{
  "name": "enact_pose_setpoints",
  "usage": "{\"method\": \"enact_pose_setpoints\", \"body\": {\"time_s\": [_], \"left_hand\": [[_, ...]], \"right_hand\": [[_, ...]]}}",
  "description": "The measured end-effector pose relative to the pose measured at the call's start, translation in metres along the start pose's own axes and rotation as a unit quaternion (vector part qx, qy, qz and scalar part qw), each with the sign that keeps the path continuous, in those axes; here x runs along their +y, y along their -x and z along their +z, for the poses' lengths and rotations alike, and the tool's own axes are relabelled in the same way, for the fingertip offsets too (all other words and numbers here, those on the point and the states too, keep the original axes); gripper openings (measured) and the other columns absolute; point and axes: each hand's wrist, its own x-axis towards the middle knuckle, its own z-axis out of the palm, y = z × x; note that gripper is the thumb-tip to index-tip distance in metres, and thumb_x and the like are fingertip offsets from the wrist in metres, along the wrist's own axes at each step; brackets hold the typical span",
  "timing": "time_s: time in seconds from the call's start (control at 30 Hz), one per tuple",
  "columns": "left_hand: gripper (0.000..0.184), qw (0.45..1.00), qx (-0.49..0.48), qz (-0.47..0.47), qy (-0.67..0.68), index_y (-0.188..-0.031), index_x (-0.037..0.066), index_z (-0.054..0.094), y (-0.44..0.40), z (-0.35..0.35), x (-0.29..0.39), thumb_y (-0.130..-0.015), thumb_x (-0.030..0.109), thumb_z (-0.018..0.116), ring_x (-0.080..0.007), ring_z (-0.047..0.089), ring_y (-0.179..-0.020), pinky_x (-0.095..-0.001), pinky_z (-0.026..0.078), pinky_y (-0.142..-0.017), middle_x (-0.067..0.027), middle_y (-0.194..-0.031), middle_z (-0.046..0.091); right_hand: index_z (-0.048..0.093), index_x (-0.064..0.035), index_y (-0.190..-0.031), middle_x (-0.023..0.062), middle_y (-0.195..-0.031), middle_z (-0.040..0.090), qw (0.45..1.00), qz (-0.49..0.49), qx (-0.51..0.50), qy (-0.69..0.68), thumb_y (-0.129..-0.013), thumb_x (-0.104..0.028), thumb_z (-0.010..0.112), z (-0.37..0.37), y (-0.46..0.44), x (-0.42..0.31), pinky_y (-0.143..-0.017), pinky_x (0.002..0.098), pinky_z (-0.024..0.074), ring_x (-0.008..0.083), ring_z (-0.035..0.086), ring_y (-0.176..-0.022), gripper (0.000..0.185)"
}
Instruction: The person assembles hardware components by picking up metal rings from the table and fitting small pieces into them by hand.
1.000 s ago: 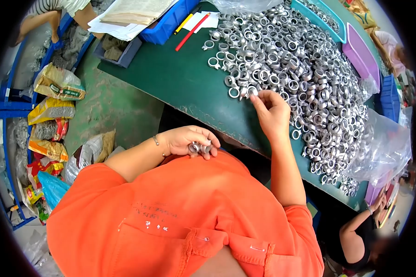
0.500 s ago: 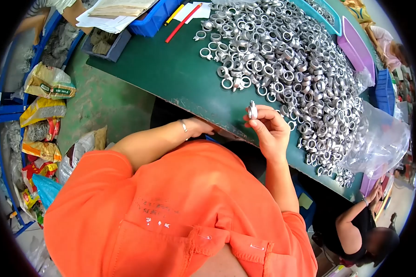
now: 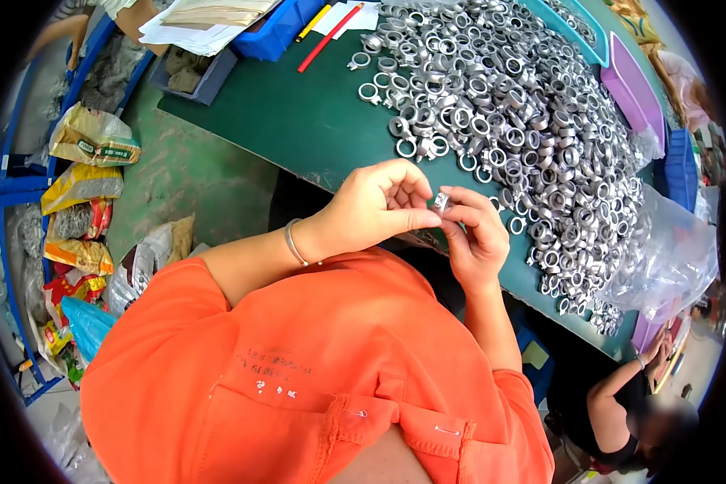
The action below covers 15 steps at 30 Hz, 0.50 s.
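A small metal ring [image 3: 441,201] stands nearly edge-on at the fingertips, so its opening cannot be made out and its lower part is hidden by the digits around it. It lies at the very end of the right grip [image 3: 480,236], pinched between thumb and bent forefinger, well clear of the palm, above the near edge of the counter [image 3: 274,133]. The left grip [image 3: 371,202] comes in from the other side, its thumb stretched to the ring's lower end and its fingers curled; whether that thumb presses the metal or only sits against it, and whether the curled fingers hold anything, I cannot tell. Beyond the hands, a heap of similar rings [image 3: 532,145] covers much of the counter, the pieces overlapping so that many show only in part. A clear plastic bag [image 3: 661,250] blurs part of the heap's right side. Past the heap are a turquoise basket [image 3: 602,53], cut off by the top edge, and a purple tray [image 3: 636,89]. Farther left, a red pencil [image 3: 329,38] lies near a blue bin [image 3: 268,42], partly covered by papers [image 3: 198,32]. At lower right, a co-worker [image 3: 609,411] is dim and partly lost in the dark rim.
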Motion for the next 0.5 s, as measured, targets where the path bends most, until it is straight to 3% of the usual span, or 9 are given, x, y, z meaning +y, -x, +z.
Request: {"method": "enact_pose_setpoints", "body": {"time_s": [0.13,0.33,0.4,0.43,0.5], "left_hand": [[0.018,1.0,0.002,0.006,0.008,-0.097,-0.002,0.057,-0.001,0.0,-0.007,-0.08,-0.005,0.064,-0.0107,0.06,-0.084,-0.0224,0.051,-0.073,-0.0047,-0.091,0.06],[0.014,0.987,0.025,0.087,-0.13,-0.097,-0.002,0.061,0.001,-0.002,-0.001,-0.083,-0.003,0.061,-0.012,0.062,-0.085,-0.0232,0.052,-0.073,-0.0066,-0.093,0.064],[0.014,0.995,0.06,-0.056,0.048,-0.1,-0.003,0.061,0.001,-0.001,0.003,-0.087,0.002,0.057,-0.0119,0.062,-0.083,-0.0235,0.053,-0.071,-0.0077,-0.092,0.064],[0.018,0.995,0.06,-0.066,0.034,-0.104,-0.003,0.06,0.001,-0.005,0.002,-0.091,0.007,0.053,-0.0124,0.063,-0.083,-0.0246,0.054,-0.069,-0.0092,-0.092,0.065],[0.021,0.97,0.056,-0.13,0.199,-0.107,-0.004,0.058,0.0,-0.015,-0.005,-0.092,0.008,0.051,-0.0169,0.063,-0.085,-0.0271,0.055,-0.071,-0.0123,-0.099,0.063]], "right_hand": [[0.062,-0.0013,-0.083,0.0148,-0.097,0.063,0.999,-0.033,0.011,0.039,-0.067,0.01,0.07,0.0,0.004,-0.002,-0.068,0.0282,0.0529,0.0222,0.063,-0.081,0.02],[0.062,-0.0001,-0.084,0.0139,-0.097,0.06,0.986,-0.109,0.038,0.121,-0.067,0.012,0.068,0.008,0.005,-0.001,-0.067,0.0269,0.0528,0.022,0.062,-0.078,0.021],[0.061,0.0006,-0.082,0.0145,-0.096,0.06,0.984,-0.117,0.038,0.126,-0.066,0.011,0.068,0.01,0.003,-0.001,-0.066,0.0292,0.052,0.0242,0.061,-0.077,0.021],[0.06,0.0011,-0.082,0.0148,-0.096,0.06,0.981,-0.14,0.003,0.135,-0.067,0.011,0.068,0.01,-0.001,-0.003,-0.065,0.0308,0.0513,0.0255,0.061,-0.077,0.02],[0.059,0.0019,-0.086,0.0158,-0.096,0.06,0.981,-0.167,-0.056,0.087,-0.069,0.01,0.064,0.012,-0.011,-0.006,-0.065,0.0345,0.0495,0.0288,0.06,-0.077,0.019]]}}
